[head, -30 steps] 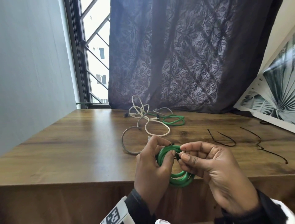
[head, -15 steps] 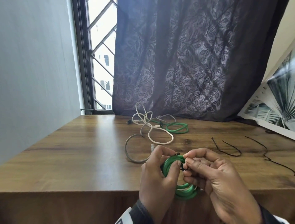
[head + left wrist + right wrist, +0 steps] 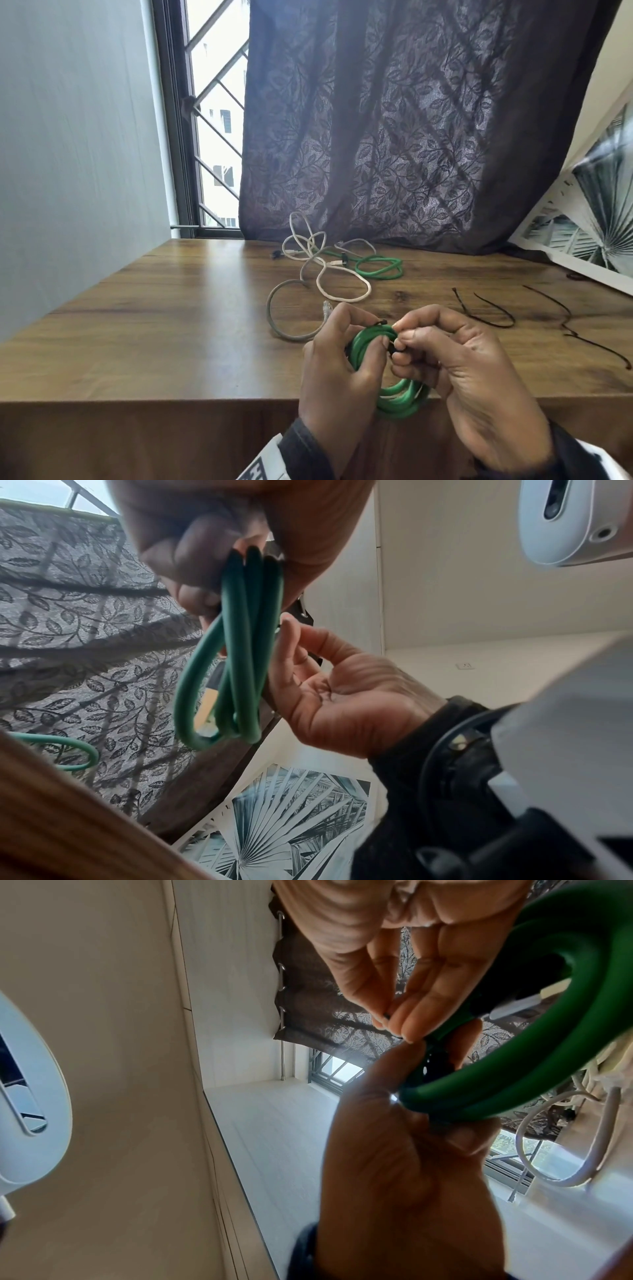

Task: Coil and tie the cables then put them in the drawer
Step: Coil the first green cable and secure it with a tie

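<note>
A coiled green cable [image 3: 400,401] hangs upright over the table's front edge. My left hand [image 3: 346,346] grips its left side, thumb across the strands. My right hand [image 3: 411,341] pinches a thin black tie [image 3: 383,322] at the top of the coil. In the left wrist view the coil [image 3: 240,656] hangs from the left hand [image 3: 205,550], with the right hand [image 3: 342,696] behind it. In the right wrist view the right fingertips [image 3: 397,1020] pinch beside the coil [image 3: 514,1085], which the left hand [image 3: 394,1164] holds. Most of the tie is hidden by fingers.
On the wooden table [image 3: 171,342] lie a loose white cable [image 3: 342,287], a grey cable [image 3: 274,318] and another green cable [image 3: 380,269] near the curtain [image 3: 411,137]. Two black ties [image 3: 486,310] [image 3: 575,330] lie to the right. A leaf-print poster [image 3: 599,222] leans at far right.
Both hands stay on the green coil at the table's edge. The right fingers have shifted slightly at the tie. The head view has drifted, so everything sits a little lower and further right.
</note>
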### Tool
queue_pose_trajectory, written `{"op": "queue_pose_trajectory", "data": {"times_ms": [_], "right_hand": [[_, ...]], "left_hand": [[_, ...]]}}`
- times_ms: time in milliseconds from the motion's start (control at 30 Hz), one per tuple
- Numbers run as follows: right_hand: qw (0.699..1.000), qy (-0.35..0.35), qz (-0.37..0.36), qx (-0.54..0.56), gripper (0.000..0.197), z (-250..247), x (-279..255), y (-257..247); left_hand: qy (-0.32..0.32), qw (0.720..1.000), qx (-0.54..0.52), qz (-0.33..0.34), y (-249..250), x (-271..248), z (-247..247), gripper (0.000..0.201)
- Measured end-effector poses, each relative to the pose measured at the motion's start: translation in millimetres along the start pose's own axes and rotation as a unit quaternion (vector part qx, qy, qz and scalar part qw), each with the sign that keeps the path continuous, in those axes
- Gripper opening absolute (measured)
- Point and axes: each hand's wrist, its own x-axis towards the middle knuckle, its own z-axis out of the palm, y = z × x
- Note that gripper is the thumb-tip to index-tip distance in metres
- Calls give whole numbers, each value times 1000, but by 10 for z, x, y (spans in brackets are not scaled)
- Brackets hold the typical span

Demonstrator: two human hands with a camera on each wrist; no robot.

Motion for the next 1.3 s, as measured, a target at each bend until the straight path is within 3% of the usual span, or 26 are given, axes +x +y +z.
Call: {"op": "queue_pose_trajectory", "data": {"times_ms": [67,167,233,533,800,967,1067,1300], "right_hand": [[1000,18,5,-6,34,-2,16,32],[1000,23,11,-3,7,35,19,35],[1000,20,20,-6,20,16,27,46],[999,17,41,-17,32,-2,35,-42],[999,3,20,-50,17,-10,20,-83],[999,7,-11,-52,62,-4,21,-126],[998,-9,-4,-64,43,-36,24,-127],[997,-12,-35,-68,41,-21,-11,-127]], "left_hand": [[0,1000,9,4,-2,-4,-2,7],[2,1000,7,-2,-25,-12,-6,9],[3,1000,7,-6,-26,-13,-5,10],[7,1000,5,-6,-22,-6,-14,7],[-13,1000,7,11,-4,-16,-13,18],[-21,999,23,25,2,-23,-16,19],[-22,999,28,25,-3,-14,-28,20],[-27,998,29,39,13,13,-40,7]]}}
